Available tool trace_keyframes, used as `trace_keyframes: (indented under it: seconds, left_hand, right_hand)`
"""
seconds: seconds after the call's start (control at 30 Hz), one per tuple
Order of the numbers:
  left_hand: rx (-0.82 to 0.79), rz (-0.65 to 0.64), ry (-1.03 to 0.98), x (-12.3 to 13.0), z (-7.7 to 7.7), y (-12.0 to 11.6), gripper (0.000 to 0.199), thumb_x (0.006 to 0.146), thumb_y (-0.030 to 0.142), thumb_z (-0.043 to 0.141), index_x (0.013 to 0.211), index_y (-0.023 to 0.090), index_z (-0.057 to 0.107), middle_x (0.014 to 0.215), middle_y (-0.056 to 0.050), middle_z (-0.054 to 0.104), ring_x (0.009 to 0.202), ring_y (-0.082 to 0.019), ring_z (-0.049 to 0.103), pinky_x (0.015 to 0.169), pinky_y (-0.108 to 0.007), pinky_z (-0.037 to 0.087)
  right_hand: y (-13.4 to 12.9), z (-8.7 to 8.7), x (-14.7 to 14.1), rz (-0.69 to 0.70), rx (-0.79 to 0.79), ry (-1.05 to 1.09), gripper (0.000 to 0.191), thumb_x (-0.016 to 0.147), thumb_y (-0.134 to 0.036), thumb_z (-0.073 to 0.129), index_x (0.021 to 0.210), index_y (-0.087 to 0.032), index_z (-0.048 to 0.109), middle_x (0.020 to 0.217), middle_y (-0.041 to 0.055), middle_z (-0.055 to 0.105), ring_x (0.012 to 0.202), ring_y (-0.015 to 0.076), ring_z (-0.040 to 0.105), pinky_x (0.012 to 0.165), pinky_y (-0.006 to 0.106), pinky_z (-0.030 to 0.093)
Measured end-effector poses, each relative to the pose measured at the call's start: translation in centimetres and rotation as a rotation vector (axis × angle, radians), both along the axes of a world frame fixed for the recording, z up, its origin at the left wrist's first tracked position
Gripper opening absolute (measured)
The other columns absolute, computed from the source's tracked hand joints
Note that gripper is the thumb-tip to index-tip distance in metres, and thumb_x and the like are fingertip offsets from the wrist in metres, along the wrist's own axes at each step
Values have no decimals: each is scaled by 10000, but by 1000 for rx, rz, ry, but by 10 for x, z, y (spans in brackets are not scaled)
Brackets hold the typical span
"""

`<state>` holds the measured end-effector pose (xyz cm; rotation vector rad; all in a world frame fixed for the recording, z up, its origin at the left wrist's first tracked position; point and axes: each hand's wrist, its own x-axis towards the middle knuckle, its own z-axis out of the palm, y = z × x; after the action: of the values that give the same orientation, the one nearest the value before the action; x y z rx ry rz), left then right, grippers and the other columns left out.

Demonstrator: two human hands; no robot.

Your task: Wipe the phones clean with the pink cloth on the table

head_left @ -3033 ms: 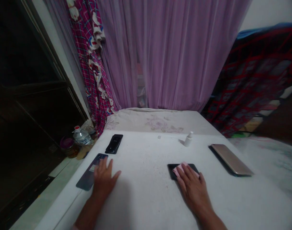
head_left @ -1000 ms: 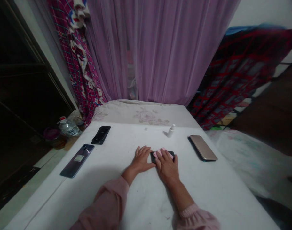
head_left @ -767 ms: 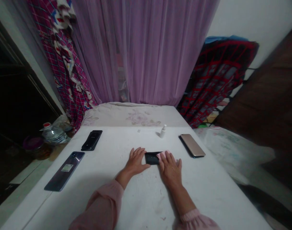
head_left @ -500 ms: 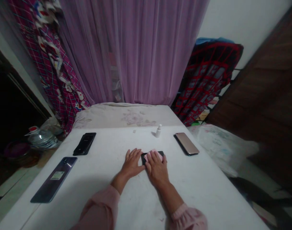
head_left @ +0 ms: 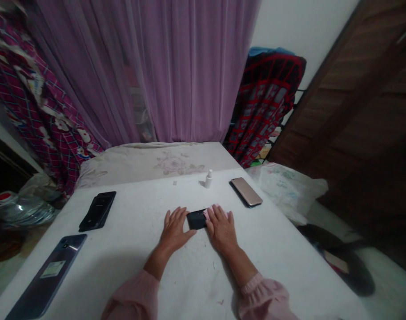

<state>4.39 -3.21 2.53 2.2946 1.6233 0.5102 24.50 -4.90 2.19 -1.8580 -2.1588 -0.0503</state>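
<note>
Small black smartphone (head_left: pixel 196 219) lies face-up or face-down, cannot tell, on white-sheeted table (head_left: pixel 129 262), between hands. Left hand (head_left: pixel 176 224) flat, fingers spread, just beside phone, not holding. Right hand (head_left: pixel 220 229) flat, fingertips on pink cloth (head_left: pixel 208 213) at phone's edge. Small white spray bottle (head_left: pixel 208 179) upright beyond. Clear plastic water bottle (head_left: pixel 22 213) on floor, contents unclear.

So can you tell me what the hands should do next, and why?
Probably slide the pink cloth under the right hand along the black phone. The cloth sits only at the phone's right end, so most of its face is uncovered, and the left hand lies close by to steady it.
</note>
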Motion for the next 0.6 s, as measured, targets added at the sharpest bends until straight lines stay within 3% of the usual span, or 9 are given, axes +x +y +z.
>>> trace_keyframes:
  seconds: [0.27, 0.6]
  left_hand:
    - [2, -5, 1, 0, 0, 0, 584, 802, 376, 685, 1331, 237, 479, 1473, -89, 472, 1414, -280, 334, 1186, -539, 113]
    - [-40, -25, 4, -2, 3, 1, 606, 761, 237, 684, 1334, 226, 488, 1485, -97, 456, 1421, -273, 322, 1188, -538, 107]
  right_hand:
    - [-36, -4, 6, 59, 1, -39, 474, 1006, -389, 330, 1435, -218, 437, 1530, 107, 360, 1425, 282, 303, 1138, 567, 159]
    - [-24, 23, -19, 420, -72, 7, 428, 1000, -384, 375, 1397, -272, 487, 1519, 85, 394, 1428, 249, 300, 1154, 548, 148]
